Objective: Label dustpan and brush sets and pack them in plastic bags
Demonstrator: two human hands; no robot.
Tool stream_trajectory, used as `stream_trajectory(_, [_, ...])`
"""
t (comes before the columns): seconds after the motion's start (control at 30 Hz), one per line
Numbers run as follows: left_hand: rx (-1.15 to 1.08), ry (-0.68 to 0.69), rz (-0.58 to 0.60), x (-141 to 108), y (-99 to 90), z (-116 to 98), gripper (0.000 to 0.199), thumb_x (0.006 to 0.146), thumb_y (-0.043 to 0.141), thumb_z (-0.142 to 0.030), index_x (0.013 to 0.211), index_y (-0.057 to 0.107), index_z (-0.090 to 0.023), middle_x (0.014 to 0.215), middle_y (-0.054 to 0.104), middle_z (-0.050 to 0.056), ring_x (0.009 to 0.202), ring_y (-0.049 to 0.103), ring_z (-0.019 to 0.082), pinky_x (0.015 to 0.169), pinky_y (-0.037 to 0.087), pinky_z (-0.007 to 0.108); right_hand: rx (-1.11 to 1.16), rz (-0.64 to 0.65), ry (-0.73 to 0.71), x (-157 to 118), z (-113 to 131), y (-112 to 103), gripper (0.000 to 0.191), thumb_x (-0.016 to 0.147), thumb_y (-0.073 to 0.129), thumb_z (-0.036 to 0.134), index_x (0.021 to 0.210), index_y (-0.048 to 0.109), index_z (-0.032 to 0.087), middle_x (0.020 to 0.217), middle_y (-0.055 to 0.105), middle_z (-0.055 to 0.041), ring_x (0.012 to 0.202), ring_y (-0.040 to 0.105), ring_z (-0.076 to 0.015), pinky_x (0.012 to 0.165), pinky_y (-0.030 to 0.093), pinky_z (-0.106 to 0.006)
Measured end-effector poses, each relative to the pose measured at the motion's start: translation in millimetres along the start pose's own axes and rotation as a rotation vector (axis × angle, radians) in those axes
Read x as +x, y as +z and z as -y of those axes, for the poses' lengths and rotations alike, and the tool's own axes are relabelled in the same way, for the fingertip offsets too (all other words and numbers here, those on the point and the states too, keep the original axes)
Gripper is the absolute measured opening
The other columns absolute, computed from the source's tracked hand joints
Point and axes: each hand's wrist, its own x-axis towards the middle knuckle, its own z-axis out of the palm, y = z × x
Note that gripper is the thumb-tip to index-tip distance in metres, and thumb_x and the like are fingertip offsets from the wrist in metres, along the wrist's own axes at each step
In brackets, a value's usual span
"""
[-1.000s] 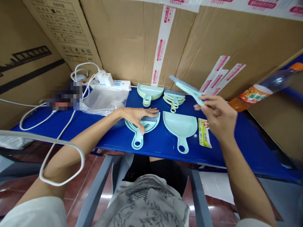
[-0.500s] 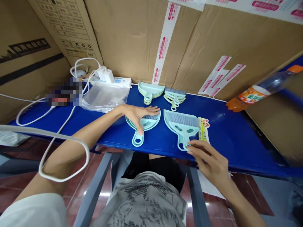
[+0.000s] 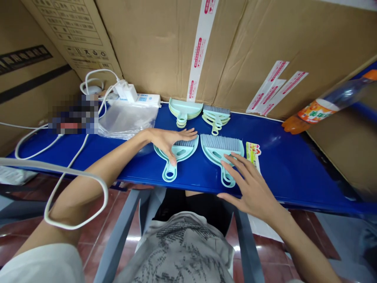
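Two light-green dustpans with matching hand brushes lie on the blue table. Over the left dustpan and brush rests my left hand, fingers spread flat and thumb apart, covering part of the grey bristles. At the right set, a brush lies in its dustpan, the two handles nearly lined up towards me. My right hand is open, its fingertips at the lower right side of that brush and its thumb stretched out near the handle. Whether the fingertips press on it I cannot tell.
Behind stand stacked dustpans and a pile of brushes. A printed card lies right of the right set. Clear plastic bags, a power strip and white cables occupy the left. An orange drink bottle leans at right.
My right hand has let go of the handle end, opened, and moved up onto the brush. The right brush sits more squarely in its dustpan. My left hand stays on the left set.
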Motion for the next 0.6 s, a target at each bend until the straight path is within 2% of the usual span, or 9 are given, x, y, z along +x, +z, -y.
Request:
stream_trajectory(0.07, [-0.033,0.008,-0.012,-1,-3.1,-5,0.139,0.069,0.098,-0.064,0.178,0.024,-0.02,0.185,0.004,0.019,0.173,0.001,0.037,0.14,0.006,0.053,-0.051,0.047,-0.032,1,-4,4,0.089,0.102,0.075,0.047,0.176,0.033,0.019,0.17,0.051,-0.0221,0.16,0.045,-0.0468,0.119,0.053,-0.071])
stream_trajectory(0.17, [-0.099,0.036,-0.072,-3,-8.1,-16,0.117,0.078,0.095,-0.057,0.174,0.038,-0.024,0.183,0.02,0.015,0.173,0.015,0.035,0.141,0.012,0.053,-0.083,0.021,-0.097,-1,-10,11,0.078,0.106,0.068,0.026,0.175,0.033,0.014,0.162,0.06,-0.0228,0.152,0.058,-0.0396,0.119,0.059,-0.06])
stream_trajectory(0.3, [-0.167,0.027,-0.243,-3,-10.7,-27,0.077,0.09,0.088,-0.048,0.16,0.062,-0.026,0.171,0.049,0.014,0.165,0.039,0.033,0.137,0.028,0.052,-0.109,-0.066,-0.224,-7,-15,12,0.072,0.101,0.057,0.0,0.171,0.044,0.013,0.152,0.068,-0.0218,0.14,0.069,-0.0365,0.112,0.066,-0.054])
stream_trajectory(0.4, [-0.195,0.002,-0.382,-2,-9.8,-30,0.056,0.097,0.081,-0.048,0.146,0.073,-0.022,0.16,0.064,0.016,0.157,0.054,0.031,0.132,0.04,0.05,-0.06,-0.146,-0.265,-7,-16,0,0.074,0.102,0.056,0.003,0.173,0.043,0.021,0.152,0.069,-0.0153,0.137,0.071,-0.0335,0.108,0.068,-0.051])
stream_trajectory(0.47, [-0.23,0.015,-0.482,0,-9.0,-30,0.05,0.099,0.077,-0.052,0.137,0.078,-0.019,0.147,0.074,0.016,0.146,0.065,0.03,0.126,0.048,0.048,0.0,-0.204,-0.239,-4,-17,-15,0.08,0.102,0.063,0.01,0.175,0.04,0.031,0.149,0.072,-0.0093,0.129,0.076,-0.0324,0.103,0.072,-0.049])
stream_trajectory(0.53, [-0.31,0.026,-0.59,2,-8.4,-30,0.052,0.099,0.076,-0.058,0.131,0.079,-0.017,0.132,0.081,0.017,0.13,0.076,0.029,0.116,0.057,0.046,0.05,-0.271,-0.141,1,-22,-33,0.084,0.098,0.072,0.017,0.173,0.043,0.04,0.139,0.078,-0.0039,0.108,0.084,-0.0321,0.086,0.076,-0.045])
stream_trajectory(0.6, [-0.428,0.027,-0.676,4,-7.8,-29,0.057,0.098,0.076,-0.063,0.128,0.079,-0.014,0.121,0.084,0.019,0.117,0.08,0.028,0.107,0.062,0.043,0.069,-0.408,0.04,12,-30,-48,0.071,0.094,0.078,0.024,0.158,0.061,0.05,0.114,0.087,0.0009,0.075,0.085,-0.0296,0.057,0.07,-0.042])
